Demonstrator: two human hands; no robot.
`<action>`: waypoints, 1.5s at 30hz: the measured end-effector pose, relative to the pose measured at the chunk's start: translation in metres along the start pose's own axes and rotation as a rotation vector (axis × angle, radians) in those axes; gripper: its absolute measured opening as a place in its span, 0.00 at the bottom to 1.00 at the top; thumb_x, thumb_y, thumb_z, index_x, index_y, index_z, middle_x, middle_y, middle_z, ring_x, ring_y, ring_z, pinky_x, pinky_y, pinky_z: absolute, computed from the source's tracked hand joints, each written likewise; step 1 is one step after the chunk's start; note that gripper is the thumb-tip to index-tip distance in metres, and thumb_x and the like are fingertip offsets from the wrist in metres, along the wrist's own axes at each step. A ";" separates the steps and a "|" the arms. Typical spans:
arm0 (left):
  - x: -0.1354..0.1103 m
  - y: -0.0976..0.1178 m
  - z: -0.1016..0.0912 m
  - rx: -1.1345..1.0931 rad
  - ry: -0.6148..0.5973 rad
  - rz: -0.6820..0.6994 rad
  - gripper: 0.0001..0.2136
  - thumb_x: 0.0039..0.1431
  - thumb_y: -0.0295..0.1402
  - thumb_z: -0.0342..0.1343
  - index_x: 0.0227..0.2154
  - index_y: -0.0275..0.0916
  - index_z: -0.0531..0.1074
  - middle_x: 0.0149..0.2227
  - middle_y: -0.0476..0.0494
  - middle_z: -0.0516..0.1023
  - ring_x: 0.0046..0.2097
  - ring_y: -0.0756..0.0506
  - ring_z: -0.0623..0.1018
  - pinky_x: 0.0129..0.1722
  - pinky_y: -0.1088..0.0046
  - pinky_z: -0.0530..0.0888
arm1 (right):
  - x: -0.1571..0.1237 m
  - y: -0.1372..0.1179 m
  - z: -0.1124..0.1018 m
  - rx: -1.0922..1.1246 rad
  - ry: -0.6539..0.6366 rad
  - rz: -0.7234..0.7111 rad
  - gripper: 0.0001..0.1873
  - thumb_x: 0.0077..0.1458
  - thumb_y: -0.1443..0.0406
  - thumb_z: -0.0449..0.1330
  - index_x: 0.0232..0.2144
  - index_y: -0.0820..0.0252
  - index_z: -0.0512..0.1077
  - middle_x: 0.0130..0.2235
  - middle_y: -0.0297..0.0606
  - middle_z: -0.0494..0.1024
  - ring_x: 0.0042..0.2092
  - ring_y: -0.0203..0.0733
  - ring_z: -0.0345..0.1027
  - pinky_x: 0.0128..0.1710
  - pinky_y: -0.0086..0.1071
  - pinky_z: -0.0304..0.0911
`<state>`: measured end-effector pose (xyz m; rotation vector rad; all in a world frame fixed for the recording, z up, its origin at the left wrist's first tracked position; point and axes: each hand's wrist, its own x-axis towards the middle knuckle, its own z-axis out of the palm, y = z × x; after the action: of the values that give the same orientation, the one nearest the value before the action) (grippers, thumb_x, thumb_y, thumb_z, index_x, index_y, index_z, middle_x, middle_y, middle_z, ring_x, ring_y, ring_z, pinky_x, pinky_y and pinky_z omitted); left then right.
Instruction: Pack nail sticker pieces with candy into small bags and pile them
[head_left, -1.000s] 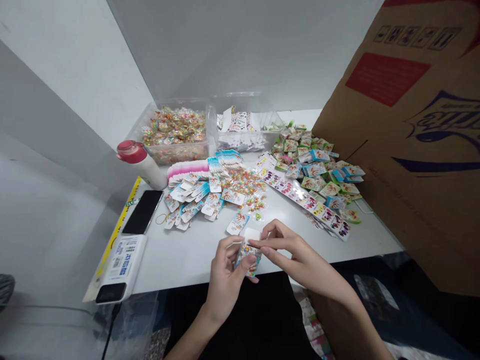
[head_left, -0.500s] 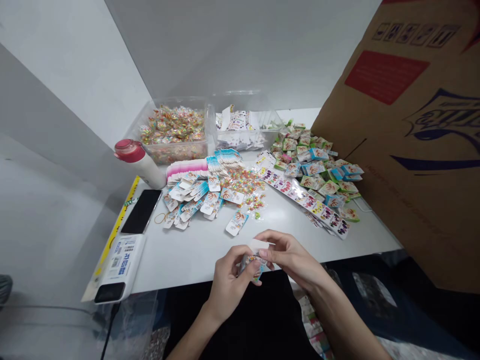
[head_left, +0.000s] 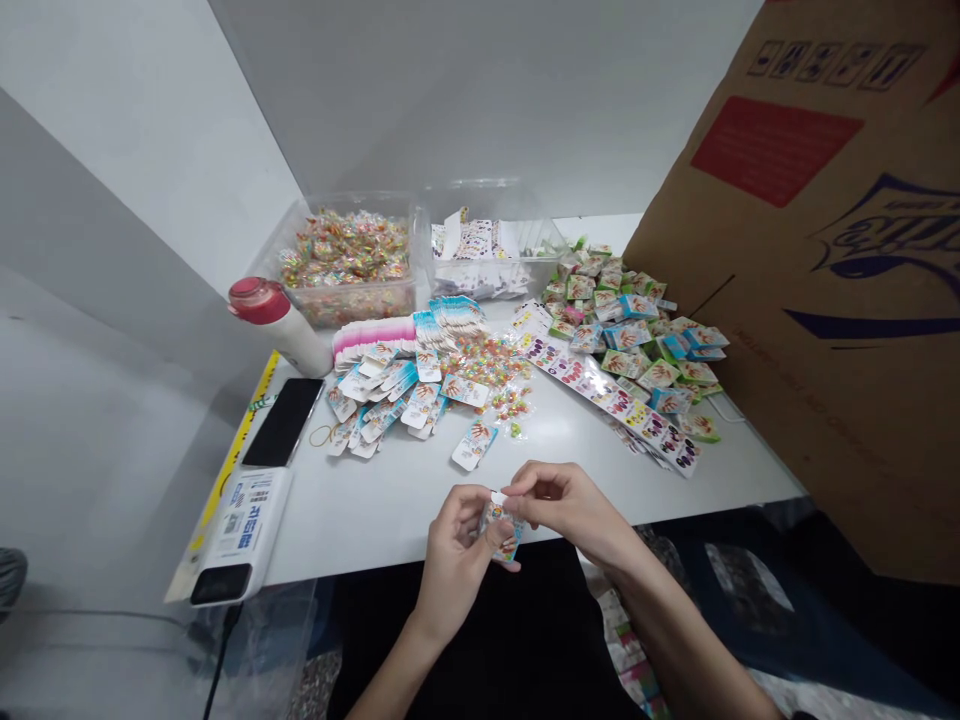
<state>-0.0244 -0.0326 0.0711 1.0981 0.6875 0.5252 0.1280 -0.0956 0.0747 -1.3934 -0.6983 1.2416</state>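
Observation:
My left hand (head_left: pixel 463 548) is closed round a small printed cardboard box (head_left: pixel 504 535), held upright over the table's front edge. At the top of the same box, my right hand (head_left: pixel 559 505) pinches its white end flap between thumb and fingers. Beyond the hands a single flat blue-and-white carton (head_left: pixel 474 446) lies on the white table. Behind it is a heap of similar flat cartons (head_left: pixel 390 400), beside a scatter of small clear packets with colourful pieces (head_left: pixel 495 370).
Sticker strips (head_left: pixel 607 395) and a pile of filled-out little boxes (head_left: pixel 637 330) lie to the right, near a large brown carton (head_left: pixel 810 300). Two clear tubs (head_left: pixel 349 305) stand at the back. A bottle (head_left: pixel 279 325), phone (head_left: pixel 283 423) and power bank (head_left: pixel 244 530) line the left.
The white flap that stood up at the box's top is now lower, with my right fingers drawn together on it. My left hand keeps its hold on the box.

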 end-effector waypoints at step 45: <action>0.002 0.009 -0.007 0.020 -0.114 -0.051 0.10 0.59 0.39 0.57 0.33 0.36 0.70 0.51 0.41 0.69 0.36 0.45 0.80 0.26 0.68 0.82 | -0.015 -0.004 0.002 -0.009 -0.002 -0.081 0.10 0.48 0.59 0.68 0.28 0.60 0.77 0.31 0.35 0.75 0.33 0.37 0.70 0.34 0.31 0.66</action>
<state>-0.0284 -0.0240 0.0768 1.1177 0.6199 0.4099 0.1234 -0.1076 0.0835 -1.3585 -0.7554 1.1782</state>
